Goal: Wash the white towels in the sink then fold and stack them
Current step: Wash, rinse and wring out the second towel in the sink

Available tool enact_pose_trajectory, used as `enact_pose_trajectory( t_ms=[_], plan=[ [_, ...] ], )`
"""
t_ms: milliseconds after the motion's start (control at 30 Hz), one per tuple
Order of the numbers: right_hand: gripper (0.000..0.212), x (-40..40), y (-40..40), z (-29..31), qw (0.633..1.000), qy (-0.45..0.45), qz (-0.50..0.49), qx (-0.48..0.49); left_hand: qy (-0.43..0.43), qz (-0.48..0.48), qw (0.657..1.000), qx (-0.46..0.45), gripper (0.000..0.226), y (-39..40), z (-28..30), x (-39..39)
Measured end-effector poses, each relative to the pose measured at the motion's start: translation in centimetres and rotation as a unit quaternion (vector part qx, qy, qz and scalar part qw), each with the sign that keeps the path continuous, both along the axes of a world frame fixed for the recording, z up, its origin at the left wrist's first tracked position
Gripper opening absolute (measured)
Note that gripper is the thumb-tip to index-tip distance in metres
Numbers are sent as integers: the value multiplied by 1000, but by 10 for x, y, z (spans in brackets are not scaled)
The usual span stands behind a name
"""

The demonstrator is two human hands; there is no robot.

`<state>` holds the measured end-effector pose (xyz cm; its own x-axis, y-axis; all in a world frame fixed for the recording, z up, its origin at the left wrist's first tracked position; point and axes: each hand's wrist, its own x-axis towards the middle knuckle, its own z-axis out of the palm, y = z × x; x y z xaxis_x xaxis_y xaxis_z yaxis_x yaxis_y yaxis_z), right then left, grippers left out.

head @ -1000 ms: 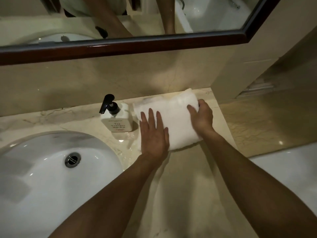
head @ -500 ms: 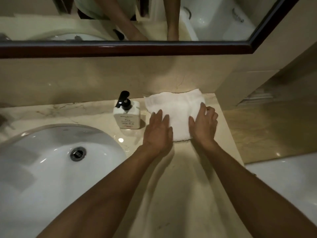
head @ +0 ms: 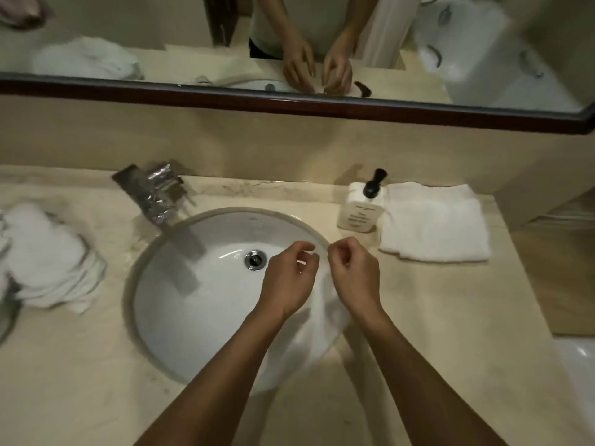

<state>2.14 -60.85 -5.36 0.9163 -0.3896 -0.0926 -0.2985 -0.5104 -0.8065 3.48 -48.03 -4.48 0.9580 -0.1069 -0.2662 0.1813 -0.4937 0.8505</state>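
Towel in hand: we held a white towel by its top edge over the right rim of the sink; it hung down between our wrists, blurred by motion.
Left hand: our left hand had its fingers curled, pinching the towel's upper edge; half a second earlier it had lain flat on the folded towel.
Right hand: our right hand pinched the same edge just beside the left, fingertips nearly touching; before, it had pressed the folded towel's right side.
Folded towel: the folded towel lay flat on the desk at the far right, where we had been smoothing it, with both hands now well apart from it.
Soap bottle: a pump bottle stood just to the left of the folded towel, touching or nearly so.
Towel pile: a heap of crumpled white towels sat on the desk left of the sink; it had been out of view before.
Tap: a chrome tap stood behind the basin's left side.
Mirror: the mirror above showed both hands close together.
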Motion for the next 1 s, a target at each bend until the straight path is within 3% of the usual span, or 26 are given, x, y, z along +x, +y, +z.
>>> enact_pose_trajectory(
  t_ms=[167,333,500,567,667,800,933,1000],
  plan=[
    [16,-6,110,2,998,22,56,35,9,67,998,4,20,116,1,-13],
    [12,1,222,1,988,47,130,69,-36,158,986,34,20,225,4,-13],
    [3,10,310,4,962,67,245,102,-173,269,942,105,25,328,7,-21],
    [8,17,344,7,947,73,296,103,-198,309,917,155,30,365,7,-27],
    [27,26,388,12,925,94,354,101,-160,337,895,245,48,414,2,-29],
    [41,36,437,15,902,133,399,96,-44,314,897,309,82,453,-8,-27],
    [53,40,469,11,891,169,411,92,3,364,897,250,98,471,-1,-21],
    [60,42,479,10,894,169,407,81,48,395,891,218,92,483,3,-19]
  ],
)
